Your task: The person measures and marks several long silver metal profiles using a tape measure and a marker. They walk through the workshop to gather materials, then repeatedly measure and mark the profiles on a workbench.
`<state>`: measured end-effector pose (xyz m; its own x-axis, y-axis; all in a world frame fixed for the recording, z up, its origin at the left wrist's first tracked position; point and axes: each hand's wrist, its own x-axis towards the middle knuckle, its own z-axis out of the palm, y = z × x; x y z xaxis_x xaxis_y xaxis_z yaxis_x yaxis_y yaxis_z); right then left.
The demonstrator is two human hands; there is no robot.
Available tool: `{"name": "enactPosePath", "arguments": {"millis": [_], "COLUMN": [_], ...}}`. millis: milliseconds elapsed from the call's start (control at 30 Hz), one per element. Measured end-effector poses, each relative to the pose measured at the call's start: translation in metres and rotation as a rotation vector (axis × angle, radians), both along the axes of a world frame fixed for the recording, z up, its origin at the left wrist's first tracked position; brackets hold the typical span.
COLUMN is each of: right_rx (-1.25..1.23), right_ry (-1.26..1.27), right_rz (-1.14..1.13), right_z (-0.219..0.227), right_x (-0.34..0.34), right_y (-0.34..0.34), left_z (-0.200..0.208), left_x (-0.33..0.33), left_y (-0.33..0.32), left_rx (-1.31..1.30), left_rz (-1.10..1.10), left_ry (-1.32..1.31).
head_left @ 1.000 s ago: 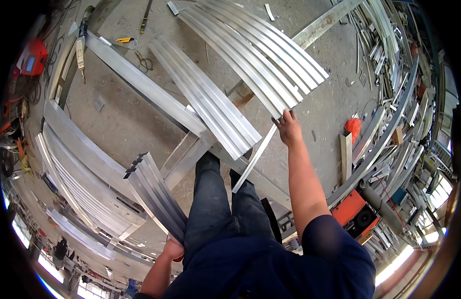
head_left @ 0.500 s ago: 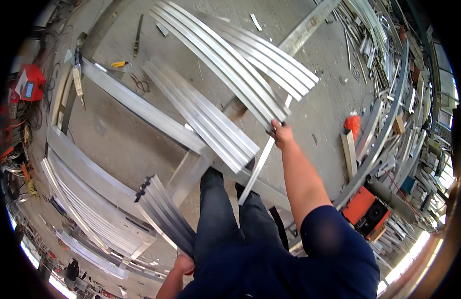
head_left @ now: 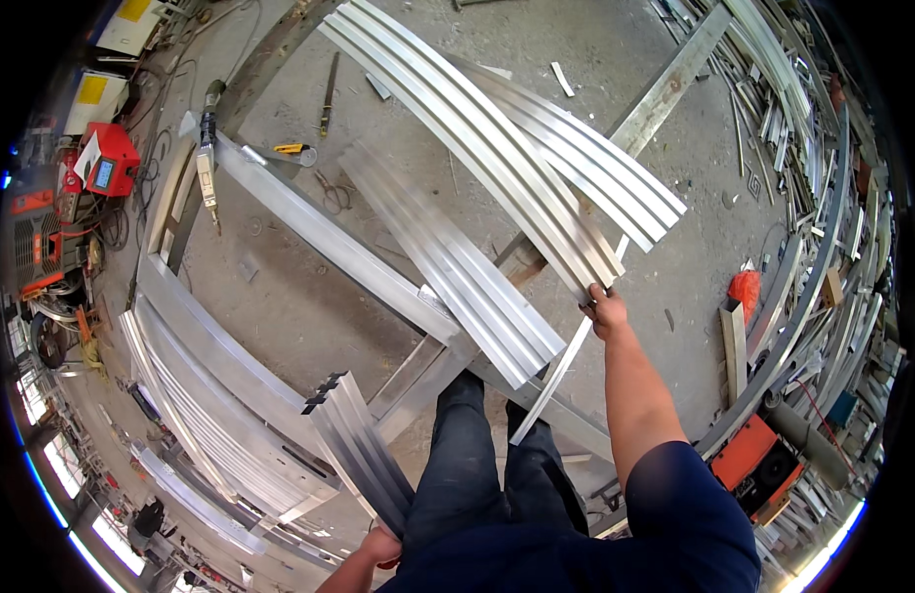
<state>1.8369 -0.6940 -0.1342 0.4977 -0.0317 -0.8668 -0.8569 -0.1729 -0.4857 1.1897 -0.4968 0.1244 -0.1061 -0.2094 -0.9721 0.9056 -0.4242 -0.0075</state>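
Right hand (head_left: 607, 314): grip closed on near corner of long ribbed metal panel (head_left: 497, 158), partly overlapping a similar panel (head_left: 608, 176). Left hand (head_left: 379, 548): against dark ribbed profile (head_left: 364, 445); closure cannot be determined.

Light is moderate and fairly even over the floor (head_left: 270, 311), with soft shadow beside the beam (head_left: 324, 235). Windows (head_left: 115, 542) at lower left burn out to white; a glaring strip (head_left: 828, 553) edges the lower right. Panels (head_left: 482, 148) carry pale streaks of shine. The shirt (head_left: 576, 553) sinks nearly to black. Fisheye distortion bows long edges, and blue fringes line the blackened rim.
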Motion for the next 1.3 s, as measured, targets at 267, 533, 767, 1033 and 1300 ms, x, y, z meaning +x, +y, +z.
{"name": "enactPosePath", "arguments": {"millis": [267,533,767,1033,1300], "right_rx": [-0.024,-0.097,-0.152,-0.128,-0.253], "right_ry": [-0.018,-0.073,-0.228,-0.252,-0.412], "right_rz": [-0.002,0.035,0.047,0.093,0.163], "right_z": [0.009,0.023,0.049,0.079,0.078], "right_x": [-0.003,-0.004,-0.01,-0.004,-0.003], "right_y": [0.004,0.011,0.023,0.034,0.054], "left_z": [0.017,0.021,0.032,0.017,0.03], "left_x": [0.029,0.04,0.062,0.037,0.063], "left_y": [0.014,0.01,0.009,-0.006,-0.019], "left_rx": [0.116,0.102,0.073,0.077,0.187], "left_rz": [0.004,0.078,0.085,0.086,-0.022], "left_ry": [-0.248,0.01,-0.076,-0.034,-0.273]}}
